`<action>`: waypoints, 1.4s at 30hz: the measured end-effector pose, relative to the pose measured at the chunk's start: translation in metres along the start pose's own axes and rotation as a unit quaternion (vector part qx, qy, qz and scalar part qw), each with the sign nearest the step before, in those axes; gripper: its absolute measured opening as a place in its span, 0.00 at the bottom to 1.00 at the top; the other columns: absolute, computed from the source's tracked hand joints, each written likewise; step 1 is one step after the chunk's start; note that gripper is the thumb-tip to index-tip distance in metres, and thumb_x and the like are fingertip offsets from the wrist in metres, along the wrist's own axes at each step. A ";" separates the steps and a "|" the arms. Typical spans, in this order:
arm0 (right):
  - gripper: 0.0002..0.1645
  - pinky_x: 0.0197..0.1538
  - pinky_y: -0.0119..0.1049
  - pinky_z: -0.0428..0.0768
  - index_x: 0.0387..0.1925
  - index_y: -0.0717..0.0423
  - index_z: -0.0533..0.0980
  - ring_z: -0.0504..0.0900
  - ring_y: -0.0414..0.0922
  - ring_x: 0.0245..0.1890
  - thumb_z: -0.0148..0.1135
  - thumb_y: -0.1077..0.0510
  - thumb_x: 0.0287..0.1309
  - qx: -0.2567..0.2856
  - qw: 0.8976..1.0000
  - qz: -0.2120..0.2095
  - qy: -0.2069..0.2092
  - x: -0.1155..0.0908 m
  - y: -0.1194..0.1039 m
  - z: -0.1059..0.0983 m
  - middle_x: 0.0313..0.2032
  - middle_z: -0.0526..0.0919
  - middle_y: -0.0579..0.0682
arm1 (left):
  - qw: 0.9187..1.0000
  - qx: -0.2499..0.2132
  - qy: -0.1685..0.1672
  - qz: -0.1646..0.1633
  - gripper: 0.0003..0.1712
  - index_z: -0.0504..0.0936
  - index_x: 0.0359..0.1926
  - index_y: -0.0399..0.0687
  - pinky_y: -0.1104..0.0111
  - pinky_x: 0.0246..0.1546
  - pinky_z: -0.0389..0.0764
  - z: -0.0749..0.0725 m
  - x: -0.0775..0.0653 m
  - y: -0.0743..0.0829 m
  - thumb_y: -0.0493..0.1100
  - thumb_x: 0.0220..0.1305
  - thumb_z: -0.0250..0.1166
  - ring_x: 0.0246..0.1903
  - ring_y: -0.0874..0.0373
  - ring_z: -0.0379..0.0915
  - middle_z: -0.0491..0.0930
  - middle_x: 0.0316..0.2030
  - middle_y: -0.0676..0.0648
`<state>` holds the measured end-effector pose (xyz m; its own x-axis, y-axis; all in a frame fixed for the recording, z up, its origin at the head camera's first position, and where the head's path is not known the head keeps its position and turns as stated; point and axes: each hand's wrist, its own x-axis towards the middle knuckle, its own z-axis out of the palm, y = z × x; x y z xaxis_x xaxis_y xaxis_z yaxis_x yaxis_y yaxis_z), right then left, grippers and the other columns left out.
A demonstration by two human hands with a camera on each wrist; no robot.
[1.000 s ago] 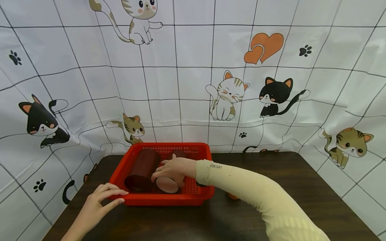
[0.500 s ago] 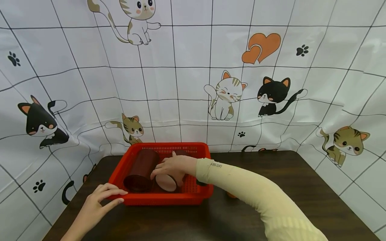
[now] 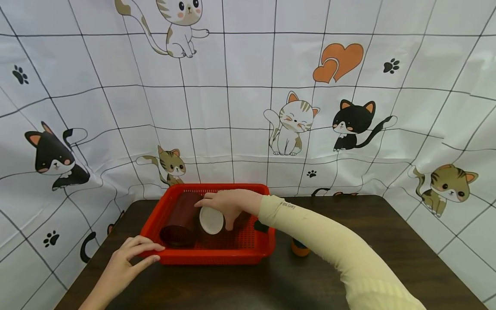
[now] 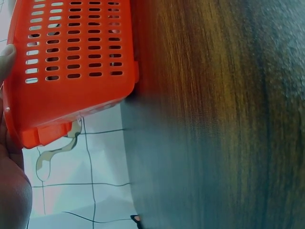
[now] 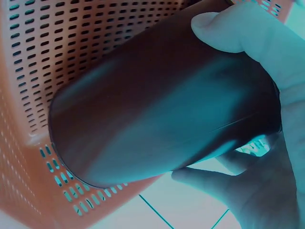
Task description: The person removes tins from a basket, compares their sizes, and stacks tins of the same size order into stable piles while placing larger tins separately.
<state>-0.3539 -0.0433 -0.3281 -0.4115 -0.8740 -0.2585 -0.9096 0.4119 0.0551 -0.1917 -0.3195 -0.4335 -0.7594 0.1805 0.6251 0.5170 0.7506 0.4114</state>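
Observation:
In the head view, my right hand (image 3: 228, 204) reaches into the red plastic basket (image 3: 209, 257) and grips a dark cylinder with a white end (image 3: 211, 220). The right wrist view shows this dark cylinder (image 5: 157, 119) tilted, thumb on one side and fingers on the other. Beside it in the basket lies a second, dark red-brown cylinder (image 3: 180, 224). My left hand (image 3: 125, 258) holds the basket's rim at its front left corner. The left wrist view has the slotted basket wall (image 4: 86, 90), with the thumb and part of the hand at the left edge.
A small orange and dark object (image 3: 300, 248) sits on the dark wood table (image 3: 387, 241), right of the basket and partly behind the right sleeve. A white cat-print sheet (image 3: 248, 107) rises behind the table.
My right hand has lifted the cylinder and shifted it toward the back of the basket; its white end now tips upward. The left hand stays on the rim.

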 end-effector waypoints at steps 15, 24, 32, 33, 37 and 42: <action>0.60 0.61 0.31 0.73 0.72 0.51 0.53 0.67 0.41 0.63 0.80 0.52 0.42 0.085 0.996 0.021 0.029 -0.014 0.015 -0.007 0.69 0.61 0.47 | 1.000 -0.001 0.003 0.000 0.23 0.87 0.41 0.69 0.76 0.35 0.66 0.001 -0.001 -0.001 0.37 0.47 0.78 0.38 0.75 0.63 0.79 0.37 0.64; 0.61 0.60 0.36 0.75 0.74 0.48 0.54 0.68 0.44 0.61 0.80 0.53 0.42 0.099 0.994 0.027 0.035 -0.024 0.018 -0.009 0.66 0.62 0.48 | 1.000 0.003 0.005 0.000 0.23 0.87 0.41 0.69 0.76 0.35 0.66 0.001 -0.001 -0.001 0.36 0.46 0.78 0.38 0.75 0.63 0.79 0.37 0.64; 0.63 0.56 0.34 0.75 0.75 0.46 0.51 0.67 0.45 0.61 0.79 0.53 0.43 0.151 0.986 0.019 0.066 -0.043 0.023 -0.016 0.65 0.61 0.49 | 1.000 0.002 0.003 -0.003 0.21 0.88 0.40 0.66 0.78 0.36 0.66 0.000 -0.001 0.001 0.37 0.46 0.78 0.39 0.75 0.63 0.79 0.37 0.64; 0.63 0.56 0.34 0.75 0.76 0.45 0.51 0.66 0.45 0.61 0.79 0.53 0.43 0.154 0.985 0.020 0.070 -0.046 0.025 -0.017 0.66 0.61 0.49 | 1.000 0.001 0.003 -0.003 0.21 0.88 0.40 0.65 0.78 0.36 0.66 0.000 -0.001 0.002 0.37 0.46 0.78 0.39 0.75 0.64 0.79 0.37 0.64; 0.62 0.55 0.35 0.76 0.75 0.45 0.52 0.68 0.45 0.59 0.78 0.54 0.42 0.167 0.981 0.026 0.090 -0.060 0.030 -0.024 0.65 0.60 0.50 | 1.000 -0.003 0.002 0.003 0.19 0.88 0.41 0.61 0.78 0.38 0.66 0.000 0.001 0.003 0.37 0.47 0.78 0.40 0.75 0.64 0.80 0.38 0.64; 0.60 0.56 0.39 0.76 0.73 0.49 0.54 0.70 0.47 0.58 0.78 0.55 0.41 0.193 0.974 0.024 0.119 -0.081 0.035 -0.035 0.64 0.61 0.51 | 1.000 -0.007 0.003 0.005 0.20 0.88 0.41 0.63 0.79 0.37 0.66 0.000 0.001 0.002 0.36 0.46 0.78 0.39 0.75 0.64 0.79 0.37 0.64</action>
<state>-0.3542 0.0323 -0.2717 -0.4971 -0.8671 -0.0320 -0.8177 0.4804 -0.3171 -0.1912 -0.3178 -0.4325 -0.7518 0.1846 0.6330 0.5301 0.7402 0.4137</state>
